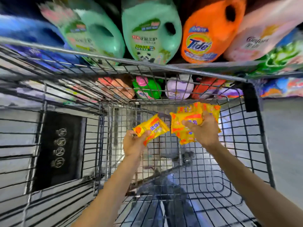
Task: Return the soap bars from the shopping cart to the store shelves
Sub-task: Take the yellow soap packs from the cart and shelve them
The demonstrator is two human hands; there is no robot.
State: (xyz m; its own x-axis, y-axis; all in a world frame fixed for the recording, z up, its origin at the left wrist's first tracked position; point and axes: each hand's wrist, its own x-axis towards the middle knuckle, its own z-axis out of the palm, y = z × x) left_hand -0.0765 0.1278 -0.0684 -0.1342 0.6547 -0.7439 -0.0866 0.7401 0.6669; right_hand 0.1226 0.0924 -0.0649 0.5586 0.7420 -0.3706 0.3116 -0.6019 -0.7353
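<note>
Inside the grey wire shopping cart (164, 67), above its mesh floor, both hands are loaded. The left hand (133, 145) holds a single yellow-and-orange wrapped soap bar (151, 128), thumb and fingers (144, 134) curled and pinching its lower end. The right hand (205, 130) holds a bunched stack of identical yellow wrapped soap bars (188, 117), fingers wrapped round them and thumb across the front; the exact count cannot be told. The two loads sit near each other, not touching. No other yellow packet shows on the visible mesh, so collection appears finished or nearly so. Nothing has reached a shelf: all visible bars remain in hand, within the basket. Ahead stand a mint-green plastic detergent jug (150, 30) and an orange plastic detergent jug (206, 33); no soap section is identifiable there. Outstanding, in my judgement: lift clear, locate the correct shelf, place the bars.
</note>
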